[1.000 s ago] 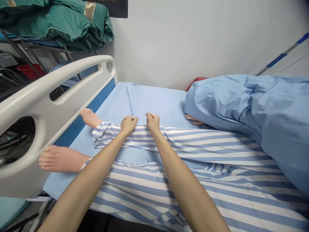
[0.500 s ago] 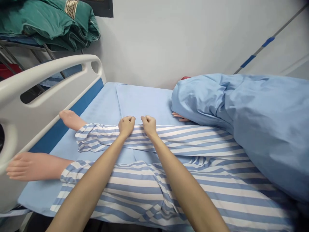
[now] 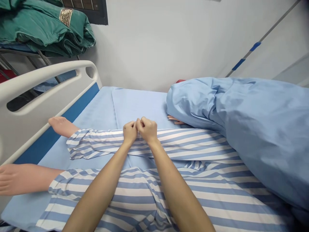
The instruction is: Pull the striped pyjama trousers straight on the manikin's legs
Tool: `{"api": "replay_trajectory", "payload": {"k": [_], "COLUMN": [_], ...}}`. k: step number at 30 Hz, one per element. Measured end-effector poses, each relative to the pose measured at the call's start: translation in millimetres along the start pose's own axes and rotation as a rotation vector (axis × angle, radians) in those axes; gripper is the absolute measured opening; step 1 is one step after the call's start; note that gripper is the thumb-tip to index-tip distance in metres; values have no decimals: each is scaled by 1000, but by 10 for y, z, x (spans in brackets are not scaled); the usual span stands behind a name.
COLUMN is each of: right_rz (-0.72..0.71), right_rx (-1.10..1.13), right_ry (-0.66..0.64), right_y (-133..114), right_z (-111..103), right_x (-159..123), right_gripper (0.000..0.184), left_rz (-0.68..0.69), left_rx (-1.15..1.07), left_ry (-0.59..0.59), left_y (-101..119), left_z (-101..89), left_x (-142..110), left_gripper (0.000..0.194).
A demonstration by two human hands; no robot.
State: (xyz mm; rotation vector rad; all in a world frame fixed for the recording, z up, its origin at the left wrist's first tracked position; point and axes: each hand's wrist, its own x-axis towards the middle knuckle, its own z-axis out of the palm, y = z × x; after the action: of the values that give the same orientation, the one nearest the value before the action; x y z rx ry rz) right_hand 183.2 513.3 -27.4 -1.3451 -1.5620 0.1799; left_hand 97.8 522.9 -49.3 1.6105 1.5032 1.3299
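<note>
- The striped trousers point(image 3: 193, 141), blue and white, are lying lengthwise on the bed point(image 3: 94, 112), their cuffs pointing toward the footboard point(image 3: 36, 117) and their upper part reaching well away from it.
- The left hand point(image 3: 130, 131) is resting at the far trouser leg, on the side nearer the footboard; its grip is curling into a fist.
- The right hand point(image 3: 147, 129) is sitting just beside it, farther from the footboard, its grip also balling up, thumb side meeting the left; whether either fist is pinching cloth, I cannot tell.
- Both bare forearms are crossing above the near trouser leg.
- The far foot point(image 3: 63, 126), bare, is sticking out of its cuff just beside the footboard; the near foot point(image 3: 26, 178) is showing partly in front of it.
- The blue quilt point(image 3: 260, 119) is covering the bed's part well apart from the footboard, and a lying figure's fingers point(image 3: 176, 120) are peeking out under its edge.
- The green bundle point(image 3: 48, 29) is resting behind the footboard.
</note>
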Motion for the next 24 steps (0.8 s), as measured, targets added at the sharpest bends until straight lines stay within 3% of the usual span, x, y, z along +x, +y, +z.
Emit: {"api": "replay_trajectory", "payload": {"k": [2, 5, 8, 13, 17, 20, 24], "right_rz": [-36, 128, 261, 321, 389, 358, 145], "right_rx": [-84, -62, 18, 231, 411, 361, 3], "right_ry": [2, 20, 4, 35, 31, -52, -113], "right_y": [19, 176, 341, 413, 419, 422, 481], "right_z": [-54, -61, -41, -61, -98, -188, -444], "right_x": [8, -13, -37, -12, 24, 31, 19], "right_gripper": [35, 36, 36, 36, 37, 36, 34], "left_rz": [24, 13, -30, -3, 16, 72, 71], "left_rx": [98, 179, 140, -67, 109, 227, 275], "left_ry": [-58, -37, -37, -71, -43, -70, -107], "left_y": [-41, -42, 73, 308, 233, 146, 150], "left_z": [1, -3, 27, 207, 377, 426, 426], "left_x": [-33, -31, 31, 97, 8, -51, -63], "left_gripper": [37, 36, 35, 33, 36, 34, 37]}}
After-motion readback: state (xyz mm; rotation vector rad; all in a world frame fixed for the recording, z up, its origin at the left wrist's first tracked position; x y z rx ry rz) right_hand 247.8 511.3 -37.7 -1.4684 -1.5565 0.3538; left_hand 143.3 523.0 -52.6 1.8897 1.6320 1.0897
